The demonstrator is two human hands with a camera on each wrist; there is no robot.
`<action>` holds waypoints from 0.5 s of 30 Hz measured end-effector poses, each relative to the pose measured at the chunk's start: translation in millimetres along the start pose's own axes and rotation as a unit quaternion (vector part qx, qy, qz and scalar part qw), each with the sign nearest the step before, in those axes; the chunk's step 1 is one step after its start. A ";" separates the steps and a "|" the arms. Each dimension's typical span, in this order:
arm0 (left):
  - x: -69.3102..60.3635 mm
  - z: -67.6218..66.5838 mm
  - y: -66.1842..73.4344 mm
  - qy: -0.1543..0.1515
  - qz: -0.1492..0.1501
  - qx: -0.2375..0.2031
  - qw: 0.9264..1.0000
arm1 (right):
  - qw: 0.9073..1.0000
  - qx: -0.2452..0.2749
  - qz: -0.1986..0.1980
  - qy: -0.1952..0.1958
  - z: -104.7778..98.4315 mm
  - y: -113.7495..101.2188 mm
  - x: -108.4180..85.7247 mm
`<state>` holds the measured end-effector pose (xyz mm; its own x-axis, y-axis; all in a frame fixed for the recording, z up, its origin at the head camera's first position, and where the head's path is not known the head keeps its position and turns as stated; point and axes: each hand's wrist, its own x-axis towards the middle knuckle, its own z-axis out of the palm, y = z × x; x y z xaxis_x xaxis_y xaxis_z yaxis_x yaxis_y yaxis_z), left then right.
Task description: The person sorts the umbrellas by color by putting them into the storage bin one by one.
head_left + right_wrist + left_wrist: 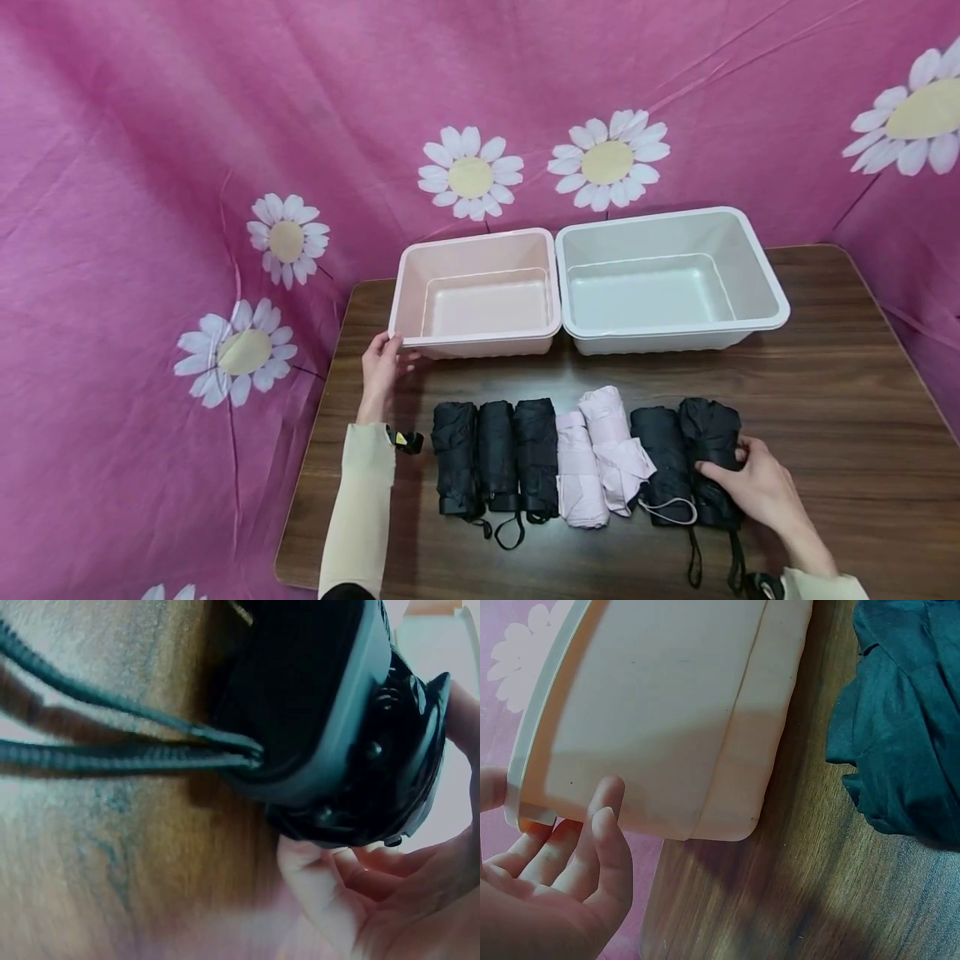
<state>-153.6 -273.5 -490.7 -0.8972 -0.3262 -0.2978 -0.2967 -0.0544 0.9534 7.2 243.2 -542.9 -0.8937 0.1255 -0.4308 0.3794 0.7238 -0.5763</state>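
Observation:
My left hand [382,371] pinches the near left corner of a pale pink plastic bin [483,343]. In the left wrist view the thumb is outside the rim, with fingers beneath it. At the right end of a row of folded umbrellas, my right hand [765,487] grips a black folded umbrella [708,433], thumb on top and fingers around its far side. The right wrist view shows that umbrella's handle end [300,697] and its looped strap [112,754]. Another black umbrella [660,454] lies directly left of it.
A larger white bin [675,333] stands right of the pink one, at the back of the wooden table [840,375]. Two lilac umbrellas [611,446] lie mid-row, and three black umbrellas [497,458] lie at its left. A pink flowered cloth [360,108] hangs behind.

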 end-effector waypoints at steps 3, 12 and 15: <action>-2.1 0.2 3.3 -0.001 -0.007 0.005 1.000 | 1.000 0.005 0.001 -0.010 -2.5 1.4 0.6; 2.3 -0.6 -0.2 0.000 0.000 -0.005 1.000 | 0.986 0.127 0.069 -0.085 -17.4 7.3 4.8; 2.8 -1.3 -0.9 0.001 0.001 -0.006 1.000 | 0.961 0.235 0.093 -0.113 -20.5 12.1 4.3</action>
<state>-155.4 -275.6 -492.3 -0.8975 -0.3279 -0.2951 -0.2902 -0.0650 0.9548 3.0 266.4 -537.5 -0.7454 0.0347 -0.6658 0.6415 0.3091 -0.7021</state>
